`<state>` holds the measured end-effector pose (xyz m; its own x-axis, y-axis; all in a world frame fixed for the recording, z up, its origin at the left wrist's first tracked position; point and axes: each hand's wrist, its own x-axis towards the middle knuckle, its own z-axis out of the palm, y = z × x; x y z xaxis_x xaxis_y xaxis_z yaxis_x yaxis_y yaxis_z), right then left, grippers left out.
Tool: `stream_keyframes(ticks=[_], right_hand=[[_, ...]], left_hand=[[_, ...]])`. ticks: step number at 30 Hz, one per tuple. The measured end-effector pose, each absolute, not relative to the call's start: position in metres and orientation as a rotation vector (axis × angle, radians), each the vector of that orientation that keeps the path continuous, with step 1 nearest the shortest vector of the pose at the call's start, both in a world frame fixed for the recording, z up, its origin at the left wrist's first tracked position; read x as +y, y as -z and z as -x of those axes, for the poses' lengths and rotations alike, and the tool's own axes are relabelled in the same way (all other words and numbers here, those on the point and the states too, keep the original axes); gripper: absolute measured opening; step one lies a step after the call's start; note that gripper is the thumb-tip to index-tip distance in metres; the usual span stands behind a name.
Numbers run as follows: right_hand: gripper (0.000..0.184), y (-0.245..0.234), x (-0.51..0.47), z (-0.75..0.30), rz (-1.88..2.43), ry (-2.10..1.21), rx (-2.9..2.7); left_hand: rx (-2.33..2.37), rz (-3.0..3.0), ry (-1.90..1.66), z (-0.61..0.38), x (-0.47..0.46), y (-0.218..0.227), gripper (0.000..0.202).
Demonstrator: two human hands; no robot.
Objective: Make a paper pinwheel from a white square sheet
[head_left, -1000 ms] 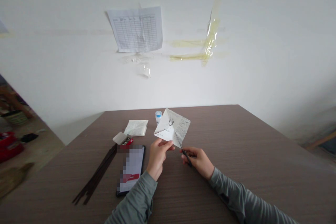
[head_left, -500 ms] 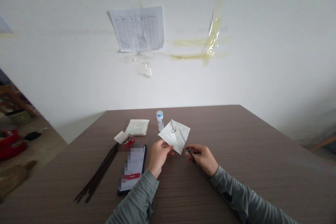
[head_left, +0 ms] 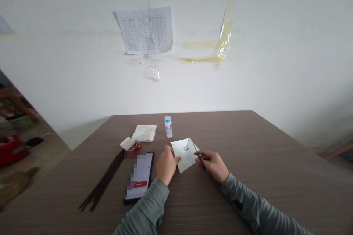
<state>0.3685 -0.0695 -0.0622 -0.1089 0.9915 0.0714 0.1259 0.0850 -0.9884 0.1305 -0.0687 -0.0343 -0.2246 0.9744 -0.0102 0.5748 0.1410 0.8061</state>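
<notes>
Table: brown wood-grain top (head_left: 220, 143), white wall (head_left: 248, 44) behind.
L hand (head_left: 166, 165): fingers curled, pressing paper's left edge.
R hand (head_left: 212, 166): narrow pinch on slim black tool (head_left: 200, 161), tip over paper.
Paper: folded white sheet (head_left: 184, 155), flat on table btwn hands.
Nearby: phone (head_left: 139, 178), small bottle (head_left: 168, 126), dark rods (head_left: 103, 180).

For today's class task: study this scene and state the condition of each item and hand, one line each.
Left hand: resting on the paper's edge.
Right hand: gripping the slim dark tool.
Slim dark tool: tilted, tip above the paper.
Folded white paper: lying flat on the table.
Plastic bottle: upright, blue cap on.
Small red box: open, white lid raised.
Phone: face up, screen lit.
</notes>
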Motion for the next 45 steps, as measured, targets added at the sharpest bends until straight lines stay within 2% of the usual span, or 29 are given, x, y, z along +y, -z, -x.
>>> stream_keyframes(ticks=[6, 17, 18, 22, 25, 33, 41, 45], right_hand=[[0.060, 0.066, -0.067, -0.369, 1.185, -1.152, -1.421], [0.057, 0.064, -0.067, -0.370, 1.188, -1.148, -1.418], [0.057, 0.065, -0.067, -0.370, 1.190, -1.149, -1.414], [0.057, 0.068, -0.065, -0.370, 1.188, -1.149, -1.402], [0.057, 0.070, -0.064, -0.371, 1.187, -1.127, -1.403], [0.054, 0.075, -0.060, -0.373, 1.184, -1.086, -1.395], [0.061, 0.093, -0.051, -0.379, 1.228, -0.993, -1.383], [0.050, 0.097, -0.046, -0.380, 1.313, -0.867, -1.431]], left_hand=[[2.017, -1.604, -0.909, -0.133, -0.073, 0.030, 0.049], [1.994, -1.761, -0.811, -0.133, -0.072, 0.034, 0.009], [1.986, -1.801, -0.794, -0.134, -0.072, 0.033, 0.011], [1.932, -1.953, -0.726, -0.135, -0.070, 0.034, 0.038], [1.873, -2.039, -0.612, -0.132, -0.069, 0.040, 0.049], [1.792, -2.225, -0.541, -0.125, -0.065, 0.054, 0.041], [1.736, -2.322, -0.483, -0.132, -0.068, 0.060, 0.046], [1.727, -2.359, -0.565, -0.130, -0.067, 0.071, 0.044]])
